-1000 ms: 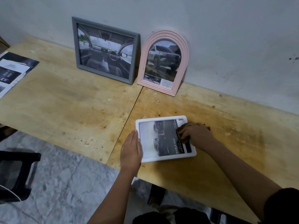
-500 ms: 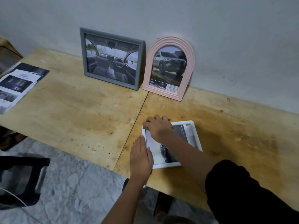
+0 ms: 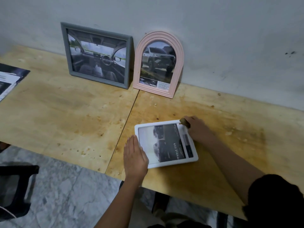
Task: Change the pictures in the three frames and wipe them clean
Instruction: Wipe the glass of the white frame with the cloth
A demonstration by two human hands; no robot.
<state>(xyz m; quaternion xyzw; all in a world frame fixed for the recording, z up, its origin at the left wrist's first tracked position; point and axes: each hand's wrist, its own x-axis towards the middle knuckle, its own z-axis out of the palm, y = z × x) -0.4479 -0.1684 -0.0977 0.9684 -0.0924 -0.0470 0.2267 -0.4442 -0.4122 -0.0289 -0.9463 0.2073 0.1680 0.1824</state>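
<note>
A white frame point(image 3: 158, 123) lies flat near the front edge of the table point(image 3: 65, 112). The flat left hand point(image 3: 134, 155) pins its side; the right hand point(image 3: 197, 130) pinches a cloth point(image 3: 184, 122) at its far corner. A hard wipe may push it off.

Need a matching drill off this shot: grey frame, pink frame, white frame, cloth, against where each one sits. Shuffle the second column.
Column 1
1. grey frame
2. pink frame
3. white frame
4. cloth

Column 2
A. gripped by the right hand at a frame's far right corner
B. leaning on the wall, shows a car interior
C. flat on the table, left hand resting on its near left edge
D. leaning on the wall, arched, shows a truck

Pairs: 1-B; 2-D; 3-C; 4-A
</note>
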